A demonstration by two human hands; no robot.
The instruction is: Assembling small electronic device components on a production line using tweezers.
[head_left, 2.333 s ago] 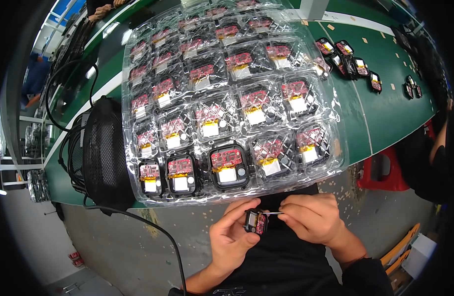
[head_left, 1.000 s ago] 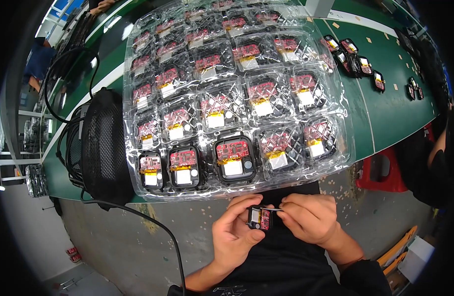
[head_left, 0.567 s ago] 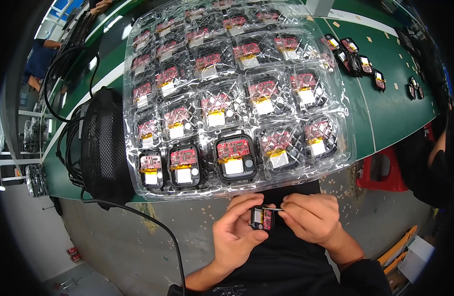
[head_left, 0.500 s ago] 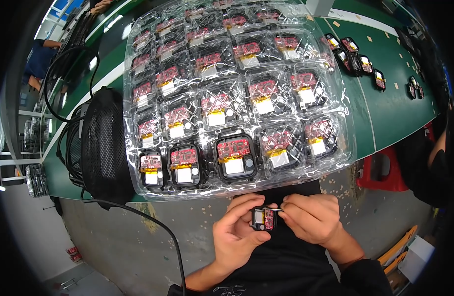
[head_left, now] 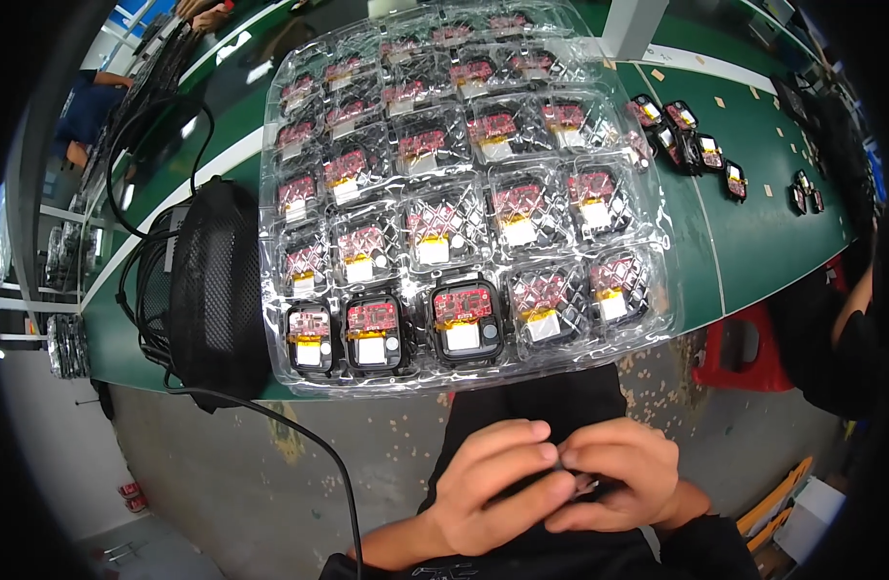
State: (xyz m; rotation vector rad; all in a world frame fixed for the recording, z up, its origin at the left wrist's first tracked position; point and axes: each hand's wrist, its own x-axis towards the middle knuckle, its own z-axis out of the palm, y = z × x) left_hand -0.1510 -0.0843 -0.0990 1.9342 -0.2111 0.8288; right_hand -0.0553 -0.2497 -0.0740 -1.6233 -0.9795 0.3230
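Both hands are close together above my lap, in front of the bench. My left hand (head_left: 497,483) curls its fingers round a small black-cased device with a circuit board (head_left: 561,468), of which only a dark sliver shows. Fingertips of my right hand (head_left: 626,476) meet the same device from the other side, closed. The fingers hide most of the device, and whether a thin metal tool is still in the right hand cannot be seen. Just beyond, a clear plastic tray (head_left: 580,360) holds rows of similar open black cases with red boards, white blocks and yellow tape.
A black mesh bag (head_left: 212,290) with cables stands left of the tray, and a black cable (head_left: 314,440) hangs down beside my left arm. More black cases (head_left: 707,150) lie on the green bench (head_left: 763,232) at right. A red stool (head_left: 744,353) stands below, near another person.
My hands have closed together round the device, hiding it, and the thin metal tool at the right fingertips is out of sight. The view has shifted slightly.
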